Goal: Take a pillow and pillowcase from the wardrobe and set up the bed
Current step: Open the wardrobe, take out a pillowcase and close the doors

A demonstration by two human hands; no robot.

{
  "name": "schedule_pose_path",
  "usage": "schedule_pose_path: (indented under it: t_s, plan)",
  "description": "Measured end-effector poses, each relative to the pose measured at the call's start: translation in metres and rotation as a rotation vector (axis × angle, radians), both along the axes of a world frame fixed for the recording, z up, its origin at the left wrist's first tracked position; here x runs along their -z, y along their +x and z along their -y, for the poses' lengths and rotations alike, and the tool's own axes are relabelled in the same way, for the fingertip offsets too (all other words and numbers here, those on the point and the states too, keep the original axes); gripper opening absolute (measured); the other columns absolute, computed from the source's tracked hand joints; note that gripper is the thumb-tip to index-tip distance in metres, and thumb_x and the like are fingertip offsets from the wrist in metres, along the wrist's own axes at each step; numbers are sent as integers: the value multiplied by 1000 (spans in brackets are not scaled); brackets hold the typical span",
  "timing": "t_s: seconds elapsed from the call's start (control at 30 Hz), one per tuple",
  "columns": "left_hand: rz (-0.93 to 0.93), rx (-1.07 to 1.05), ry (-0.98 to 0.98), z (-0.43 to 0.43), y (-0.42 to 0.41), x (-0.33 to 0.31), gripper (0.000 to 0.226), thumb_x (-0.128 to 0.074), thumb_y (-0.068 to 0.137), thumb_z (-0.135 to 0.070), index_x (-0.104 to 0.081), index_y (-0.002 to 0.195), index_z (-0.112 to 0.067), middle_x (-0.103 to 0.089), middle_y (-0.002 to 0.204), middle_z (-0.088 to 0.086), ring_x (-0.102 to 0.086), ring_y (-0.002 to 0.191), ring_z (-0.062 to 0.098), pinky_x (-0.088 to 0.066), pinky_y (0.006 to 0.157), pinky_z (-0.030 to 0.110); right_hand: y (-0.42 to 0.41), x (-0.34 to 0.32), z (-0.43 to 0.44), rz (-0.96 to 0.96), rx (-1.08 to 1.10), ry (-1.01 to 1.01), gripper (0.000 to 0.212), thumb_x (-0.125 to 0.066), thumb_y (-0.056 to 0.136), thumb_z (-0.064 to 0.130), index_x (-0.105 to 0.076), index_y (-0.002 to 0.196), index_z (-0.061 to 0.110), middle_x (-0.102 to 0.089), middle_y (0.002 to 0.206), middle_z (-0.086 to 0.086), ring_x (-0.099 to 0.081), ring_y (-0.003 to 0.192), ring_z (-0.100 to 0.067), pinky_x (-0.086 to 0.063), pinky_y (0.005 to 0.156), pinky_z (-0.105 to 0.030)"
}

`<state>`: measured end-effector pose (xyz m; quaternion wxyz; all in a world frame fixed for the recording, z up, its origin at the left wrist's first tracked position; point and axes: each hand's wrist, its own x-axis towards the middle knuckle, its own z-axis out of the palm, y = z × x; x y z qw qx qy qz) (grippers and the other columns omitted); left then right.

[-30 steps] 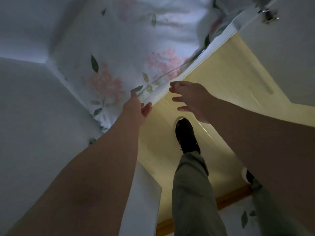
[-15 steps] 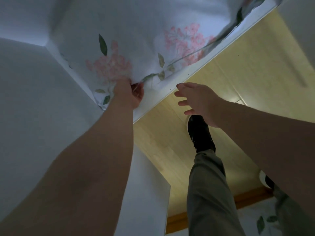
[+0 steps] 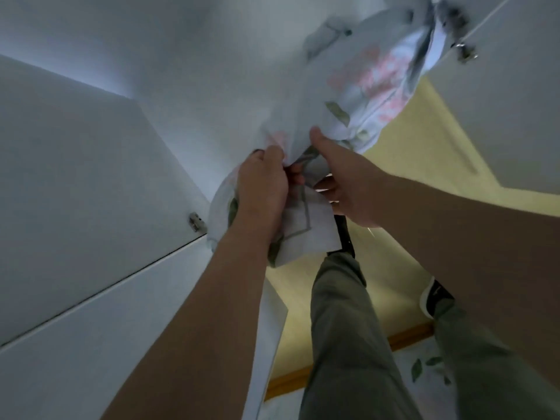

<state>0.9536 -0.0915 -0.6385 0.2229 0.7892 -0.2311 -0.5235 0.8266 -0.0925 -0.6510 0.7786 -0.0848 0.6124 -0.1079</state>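
Nearest the camera, two bare forearms reached up and away over the person's grey-green trousers [image 3: 342, 334] and dark shoes, with the yellow floor [image 3: 424, 165] below. The left hand [image 3: 262, 189] was closed in a fist-like grip on a bunch of floral cloth, and the right hand [image 3: 342, 180] pinched the same cloth just beside it, thumb on top and fingers underneath. That cloth, a white pillowcase [image 3: 357, 95] printed with pink flowers and green leaves, stretched from both hands up toward the open wardrobe [image 3: 75, 177], its far end blurred near a door hinge at the top right. The step in hand looked like pulling the pillowcase out of the wardrobe; the pillow itself was not in view. The next move probably called for drawing the cloth fully clear of the doors, then finding the pillow. No brand, label or readable writing showed anywhere.
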Motion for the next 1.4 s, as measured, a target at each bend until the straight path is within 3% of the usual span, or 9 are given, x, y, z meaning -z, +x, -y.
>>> schedule_pose_path:
  t_s: [0.27, 0.4, 0.53, 0.7, 0.77, 0.87, 1.03, 1.13, 1.4]
  plan:
    - [65, 112, -56, -69, -65, -148, 37, -51, 94, -23, -65, 61, -16, -73, 63, 11, -68, 66, 33, -56, 69, 47, -63, -147, -72, -32, -106, -65, 70, -49, 82, 79, -69, 114, 20, -73, 112, -7, -70, 101, -26, -56, 92, -43]
    - [247, 257, -134, -117, -88, -214, 39, -48, 97, -26, -69, 74, -2, -73, 82, 20, -67, 83, 38, -53, 80, 49, -102, -213, -113, 145, 52, 84, 88, -45, 76, 87, -67, 121, 15, -71, 119, -13, -67, 109, -31, -55, 86, -44]
    - [345, 339, -208, -166, -112, -299, 41, -48, 99, -22, -66, 83, 12, -69, 82, 27, -63, 77, 36, -46, 72, 38, -140, -278, -148, 270, 186, 192, 107, -52, 62, 93, -59, 130, 10, -64, 131, -18, -57, 125, -38, -42, 105, -55]
    - [403, 456, -257, -209, -135, -391, 41, -50, 98, -20, -67, 77, 10, -70, 73, 22, -64, 70, 34, -50, 69, 37, -179, -346, -173, 332, 118, 191, 106, -60, 60, 89, -53, 132, 11, -59, 133, -20, -61, 117, -43, -49, 96, -58]
    - [445, 513, -265, -217, -140, -415, 41, -51, 98, -19, -61, 63, 0, -62, 58, 8, -56, 56, 20, -44, 56, 18, -184, -360, -176, 317, 33, 196, 98, -60, 65, 86, -58, 127, 10, -64, 129, -20, -64, 115, -41, -48, 99, -56]
    - [554, 588, -324, -217, -139, -441, 47, -52, 99, -19, -39, 53, -17, -42, 50, -5, -40, 48, 11, -36, 50, 19, -174, -374, -180, 218, 19, 140, 67, -60, 85, 66, -62, 124, 12, -69, 120, -14, -66, 101, -32, -53, 87, -43]
    - [823, 655, -414, -218, -120, -478, 23, -46, 103, -30, -56, 85, -20, -58, 79, -7, -54, 72, 13, -37, 62, 23, -141, -403, -175, 209, 139, -5, 25, -51, 99, 29, -69, 104, 12, -67, 74, -6, -57, 61, -19, -49, 54, -26]
    - [849, 397, -627, -225, -104, -502, 18, -50, 103, -32, -62, 90, -26, -57, 73, -14, -52, 62, 3, -37, 57, 17, -125, -431, -171, 342, 203, -73, 28, -48, 99, 20, -66, 79, 10, -63, 63, -5, -54, 58, -16, -47, 60, -26]
    - [1311, -70, -842, -299, -53, -529, 35, -65, 86, -17, -65, 121, -12, -62, 137, 8, -55, 131, 29, -40, 112, 46, -82, -495, -183, 487, 217, -190, 30, -41, 102, 13, -62, 80, 9, -61, 54, -7, -55, 56, -19, -50, 55, -30]
